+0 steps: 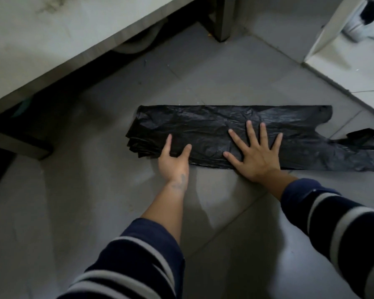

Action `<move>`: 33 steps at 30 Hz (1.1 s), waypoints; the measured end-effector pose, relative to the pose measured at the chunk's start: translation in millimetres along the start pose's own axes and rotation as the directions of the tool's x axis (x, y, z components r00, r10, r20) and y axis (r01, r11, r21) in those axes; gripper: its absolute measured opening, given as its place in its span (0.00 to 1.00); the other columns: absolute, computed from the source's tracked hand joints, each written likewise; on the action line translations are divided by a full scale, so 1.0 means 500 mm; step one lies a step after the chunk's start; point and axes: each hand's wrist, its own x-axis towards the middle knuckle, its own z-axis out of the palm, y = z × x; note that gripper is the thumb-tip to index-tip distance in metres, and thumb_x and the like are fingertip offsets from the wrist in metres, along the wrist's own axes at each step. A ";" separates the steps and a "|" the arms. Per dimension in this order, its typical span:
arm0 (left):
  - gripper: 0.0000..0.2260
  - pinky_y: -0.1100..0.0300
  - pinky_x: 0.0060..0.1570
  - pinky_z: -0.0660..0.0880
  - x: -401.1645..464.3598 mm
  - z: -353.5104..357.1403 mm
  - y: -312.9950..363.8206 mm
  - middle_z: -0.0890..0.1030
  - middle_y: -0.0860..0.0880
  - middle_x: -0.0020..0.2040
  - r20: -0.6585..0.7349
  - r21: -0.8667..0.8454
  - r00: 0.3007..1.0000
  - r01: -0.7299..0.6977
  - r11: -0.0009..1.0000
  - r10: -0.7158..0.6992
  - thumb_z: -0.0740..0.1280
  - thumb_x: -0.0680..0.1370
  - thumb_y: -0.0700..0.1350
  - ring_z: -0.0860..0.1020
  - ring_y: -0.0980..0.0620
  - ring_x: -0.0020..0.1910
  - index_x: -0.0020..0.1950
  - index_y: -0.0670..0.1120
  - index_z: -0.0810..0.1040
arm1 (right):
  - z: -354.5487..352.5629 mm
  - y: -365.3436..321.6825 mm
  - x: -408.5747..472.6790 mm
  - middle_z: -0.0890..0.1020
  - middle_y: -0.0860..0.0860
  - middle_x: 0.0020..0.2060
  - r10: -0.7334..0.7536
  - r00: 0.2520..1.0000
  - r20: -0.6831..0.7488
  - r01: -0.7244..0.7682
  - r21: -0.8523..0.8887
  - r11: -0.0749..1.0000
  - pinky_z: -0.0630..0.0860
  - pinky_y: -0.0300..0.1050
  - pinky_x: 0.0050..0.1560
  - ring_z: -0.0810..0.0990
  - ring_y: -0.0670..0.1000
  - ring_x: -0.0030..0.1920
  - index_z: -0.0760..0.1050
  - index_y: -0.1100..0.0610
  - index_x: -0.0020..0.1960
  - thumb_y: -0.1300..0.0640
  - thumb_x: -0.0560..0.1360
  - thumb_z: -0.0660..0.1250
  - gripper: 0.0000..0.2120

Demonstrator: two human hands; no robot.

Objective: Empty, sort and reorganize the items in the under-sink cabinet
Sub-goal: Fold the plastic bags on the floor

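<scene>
On the tiled floor (pixel 95 212) at centre lies the stack of black plastic bags (pixel 203 124) — sorting step, flattening for a fold. Right hand (pixel 255 152) presses splayed; left hand (pixel 174 159) at nine o'clock touches its edge — neither grip closed. Next likely needs a fold from that end.

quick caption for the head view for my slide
Both hands, left hand and right hand, press a stack of flattened black plastic bags against the grey tiled floor.

- A utility or kitchen-type room is showing here, seen low down at floor level.
- Grey floor tiles (pixel 214 83) are spreading out beyond the fingertips.
- A steel-legged counter (pixel 52 39) is standing up and left of the fingers.
- A white cabinet (pixel 343 50) is sitting up and right.
</scene>
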 end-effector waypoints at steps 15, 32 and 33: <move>0.34 0.74 0.58 0.63 0.019 0.000 -0.045 0.76 0.46 0.66 -0.014 0.225 0.977 -0.204 0.953 0.212 0.76 0.70 0.39 0.72 0.56 0.64 0.73 0.51 0.68 | -0.044 -0.038 0.099 0.35 0.48 0.76 0.179 0.982 0.056 -0.185 0.112 0.976 0.36 0.79 0.63 0.30 0.65 0.73 0.35 0.37 0.74 0.30 0.74 0.40 0.32; 0.38 0.75 0.55 0.60 -0.034 0.026 0.064 0.75 0.42 0.65 0.128 0.388 0.879 -0.471 0.792 0.460 0.73 0.73 0.43 0.73 0.46 0.62 0.77 0.58 0.56 | -0.030 0.047 -0.013 0.36 0.50 0.77 0.200 0.977 -0.070 -0.198 0.043 0.979 0.33 0.74 0.66 0.31 0.64 0.74 0.35 0.35 0.73 0.27 0.72 0.38 0.33; 0.38 0.75 0.55 0.60 -0.046 0.037 0.069 0.75 0.42 0.66 0.153 0.397 0.868 -0.492 0.775 0.472 0.72 0.74 0.42 0.72 0.46 0.62 0.77 0.58 0.54 | -0.020 0.063 -0.029 0.35 0.49 0.76 0.216 0.976 -0.031 -0.215 0.036 0.976 0.34 0.76 0.66 0.30 0.64 0.74 0.34 0.34 0.73 0.26 0.71 0.37 0.33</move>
